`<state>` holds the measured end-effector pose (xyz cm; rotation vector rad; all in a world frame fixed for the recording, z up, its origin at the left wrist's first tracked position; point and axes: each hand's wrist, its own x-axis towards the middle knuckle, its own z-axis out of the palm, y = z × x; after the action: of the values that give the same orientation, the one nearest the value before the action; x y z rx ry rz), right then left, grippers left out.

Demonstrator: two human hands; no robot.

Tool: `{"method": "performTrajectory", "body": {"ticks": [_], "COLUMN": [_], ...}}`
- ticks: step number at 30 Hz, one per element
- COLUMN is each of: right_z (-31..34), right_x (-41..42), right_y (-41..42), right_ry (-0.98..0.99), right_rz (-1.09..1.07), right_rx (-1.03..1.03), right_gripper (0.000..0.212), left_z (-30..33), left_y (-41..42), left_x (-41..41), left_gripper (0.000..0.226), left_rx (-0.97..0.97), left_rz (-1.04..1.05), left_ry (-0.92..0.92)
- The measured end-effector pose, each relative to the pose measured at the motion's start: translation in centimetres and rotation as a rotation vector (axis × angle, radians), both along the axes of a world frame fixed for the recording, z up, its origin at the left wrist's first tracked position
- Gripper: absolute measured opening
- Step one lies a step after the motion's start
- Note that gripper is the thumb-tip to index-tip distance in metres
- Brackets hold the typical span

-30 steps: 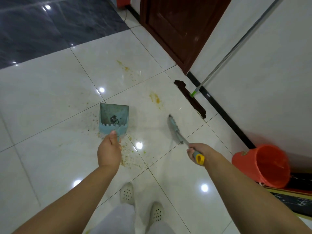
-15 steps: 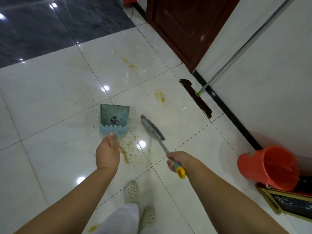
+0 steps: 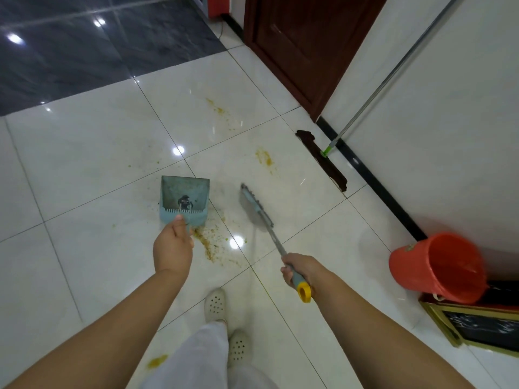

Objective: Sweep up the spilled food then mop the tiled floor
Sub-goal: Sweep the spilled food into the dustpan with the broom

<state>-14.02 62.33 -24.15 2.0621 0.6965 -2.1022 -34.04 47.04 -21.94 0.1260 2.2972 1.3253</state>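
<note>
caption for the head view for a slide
Left hand holds dustpan, right hand holds broom beside spilled food on tiled floor.

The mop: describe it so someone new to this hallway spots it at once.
Find the white wall on the right, past the dark door. The mop leans on it, its silver pole slanting up the wall from a green joint. Its flat dark-brown head lies on the tiles by the black baseboard, far longer than the hand broom.

A blue dustpan [image 3: 184,202] rests on white tiles left of the broom head [image 3: 256,206], yellow crumbs [image 3: 209,244] scattered between.
</note>
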Motion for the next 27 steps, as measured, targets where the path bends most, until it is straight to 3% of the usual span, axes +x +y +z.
{"method": "performTrajectory", "body": {"ticks": [12,15,21,27], "right_z": [1.0,0.8,-1.3,-1.8], "right_x": [11.8,11.5,5.2,-8.1], "right_y": [1.9,0.7,-2.9,-8.4], "right_ry": [0.033,0.062,0.003,0.002], "right_rz": [-0.556,-0.581,-0.528,-0.548], "right_rx": [0.011,-0.011,-0.016,-0.037], "right_gripper": [0.020,0.024,0.010,0.006], "left_z": [-0.2,0.0,-0.4,-1.6], "left_y": [-4.3,-4.2,-4.3,-5.0], "left_x": [1.7,0.1,-6.5,-18.2], "left_gripper": [0.051,0.053,0.059,0.063], "left_rx": [-0.044,-0.065,-0.130,-0.102], "left_rz": [-0.030,-0.057,-0.152,-0.281], "left_ry": [0.000,0.018,0.070,0.036]}}
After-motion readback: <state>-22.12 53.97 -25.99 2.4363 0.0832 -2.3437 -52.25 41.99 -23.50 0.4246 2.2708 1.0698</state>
